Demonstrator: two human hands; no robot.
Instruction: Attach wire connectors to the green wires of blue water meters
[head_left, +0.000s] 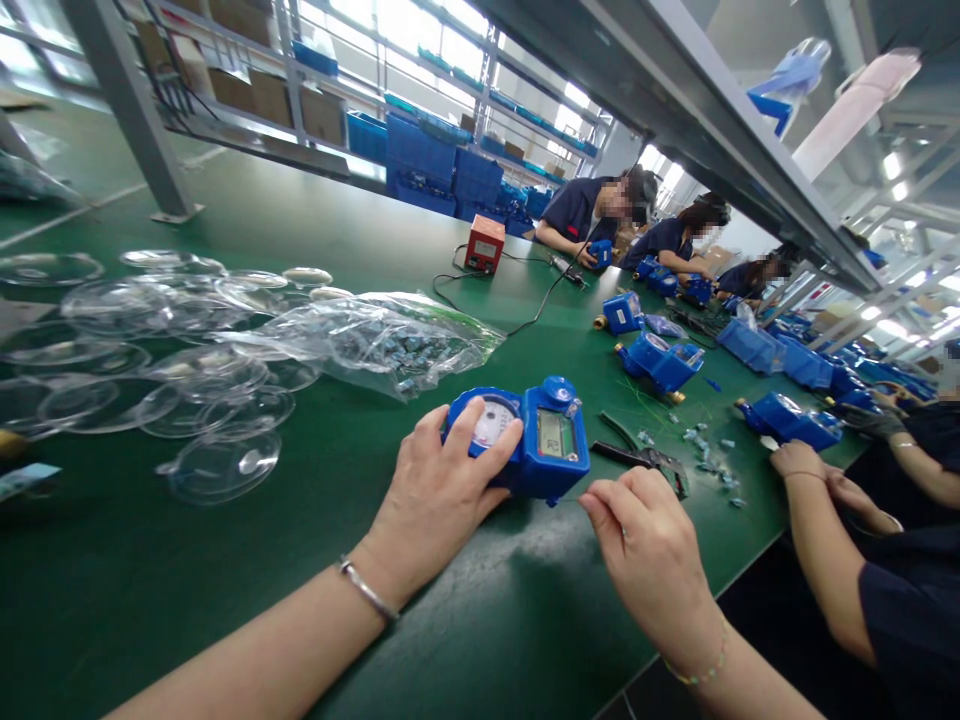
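A blue water meter (544, 440) with a round dial and a small grey display lies on the green table (300, 600). My left hand (442, 490) is wrapped over its dial end and grips it. Just right of the meter, my right hand (645, 545) is closed in a pinch beside the meter's near corner; what it pinches is too thin to make out. Black pliers (645, 458) lie on the table just beyond my right hand.
Several clear round plastic covers (217, 465) spread over the left. A clear bag of small parts (382, 345) lies behind the meter. Loose small parts (705, 450), more blue meters (664, 362), a red box (484, 243) and seated co-workers line the right side.
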